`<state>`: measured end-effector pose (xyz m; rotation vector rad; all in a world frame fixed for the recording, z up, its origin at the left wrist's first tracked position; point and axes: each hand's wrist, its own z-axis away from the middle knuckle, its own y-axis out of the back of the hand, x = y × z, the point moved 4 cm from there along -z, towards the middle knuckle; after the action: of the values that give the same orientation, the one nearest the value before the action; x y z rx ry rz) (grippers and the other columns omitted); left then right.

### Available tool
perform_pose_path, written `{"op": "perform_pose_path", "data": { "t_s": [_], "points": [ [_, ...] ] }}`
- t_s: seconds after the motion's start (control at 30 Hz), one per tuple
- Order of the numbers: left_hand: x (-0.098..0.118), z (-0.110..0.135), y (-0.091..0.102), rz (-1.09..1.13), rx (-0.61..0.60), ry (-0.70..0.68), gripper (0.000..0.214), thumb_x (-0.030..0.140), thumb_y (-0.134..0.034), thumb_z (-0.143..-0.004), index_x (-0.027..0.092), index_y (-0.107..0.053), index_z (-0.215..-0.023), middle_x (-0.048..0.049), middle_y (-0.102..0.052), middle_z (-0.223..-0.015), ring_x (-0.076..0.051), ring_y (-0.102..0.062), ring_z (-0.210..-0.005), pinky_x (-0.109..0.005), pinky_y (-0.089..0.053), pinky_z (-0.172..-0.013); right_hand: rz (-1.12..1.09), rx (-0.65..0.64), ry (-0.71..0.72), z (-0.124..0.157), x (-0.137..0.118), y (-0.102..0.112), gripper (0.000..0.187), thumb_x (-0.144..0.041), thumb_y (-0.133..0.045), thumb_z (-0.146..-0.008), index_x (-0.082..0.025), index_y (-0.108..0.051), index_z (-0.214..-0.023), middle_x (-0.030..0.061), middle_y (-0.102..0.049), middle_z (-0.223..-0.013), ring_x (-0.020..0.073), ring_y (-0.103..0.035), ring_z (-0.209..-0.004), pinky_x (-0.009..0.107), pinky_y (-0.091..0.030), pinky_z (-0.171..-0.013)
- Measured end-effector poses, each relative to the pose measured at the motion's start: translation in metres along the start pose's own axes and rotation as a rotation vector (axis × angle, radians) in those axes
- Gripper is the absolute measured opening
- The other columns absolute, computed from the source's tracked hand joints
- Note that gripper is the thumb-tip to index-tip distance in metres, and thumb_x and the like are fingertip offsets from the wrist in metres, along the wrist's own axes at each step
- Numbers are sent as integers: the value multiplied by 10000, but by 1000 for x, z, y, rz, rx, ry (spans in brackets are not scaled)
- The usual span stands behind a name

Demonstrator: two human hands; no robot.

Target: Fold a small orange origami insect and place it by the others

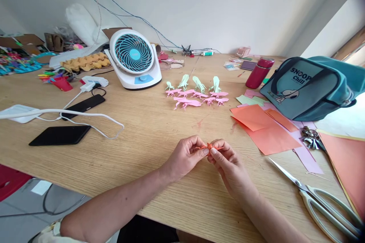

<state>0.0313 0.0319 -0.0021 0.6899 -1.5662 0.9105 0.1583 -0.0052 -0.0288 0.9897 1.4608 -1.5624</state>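
Note:
Between both hands is a small folded orange paper figure (209,145), with thin points sticking out to either side. My left hand (188,155) pinches it from the left, thumb against its middle. From the right, my right hand (228,161) grips it with thumb and fingers, the thumb tips nearly meeting. Much of the figure is hidden by the fingers. Beyond the hands stand several folded pink paper insects (186,102) and several pale green ones (199,84). To the right lie sheets of orange paper (273,136).
Open scissors (306,190) lie at the right, near keys (311,136). Behind them are a teal bag (305,87) and a red bottle (259,74). A white fan (134,55) stands at the back left. Two black phones (59,136) and a white cable (94,114) lie left.

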Motion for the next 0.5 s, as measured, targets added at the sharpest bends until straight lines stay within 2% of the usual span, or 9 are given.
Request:
{"op": "perform_pose_path", "data": {
  "t_s": [0.17,0.33,0.43,0.5],
  "points": [
    [-8,-4,-1,119,-58,53,332,403,-758,-797,136,-570,-739,-23,-651,-713,-143,-625,-719,-281,-486,-734,-62,-39,-32,-3,1,-2,279,-441,-794,-747,-224,-619,-755,-20,-556,-728,122,-469,-656,253,-396,-627],
    [-14,-9,1,-17,-23,12,362,464,-730,-811,145,-561,-786,-16,-641,-715,-161,-638,-709,-294,-490,-714,-62,29,-39,-7,5,-1,317,-468,-819,-700,-220,-623,-732,-21,-553,-695,120,-457,-624,248,-395,-587],
    [-13,-11,0,38,-14,-2,364,468,-728,-810,147,-559,-782,-11,-641,-708,-160,-629,-694,-304,-498,-719,-66,74,-33,-7,3,0,305,-461,-823,-697,-220,-649,-761,-28,-550,-669,113,-460,-608,244,-398,-585],
    [-11,-13,2,51,22,-12,345,455,-723,-817,140,-584,-793,-7,-640,-710,-147,-612,-691,-291,-487,-728,-94,51,-35,-5,1,-1,290,-452,-816,-711,-227,-678,-831,-17,-576,-732,119,-487,-643,248,-419,-611]
  ]
}}
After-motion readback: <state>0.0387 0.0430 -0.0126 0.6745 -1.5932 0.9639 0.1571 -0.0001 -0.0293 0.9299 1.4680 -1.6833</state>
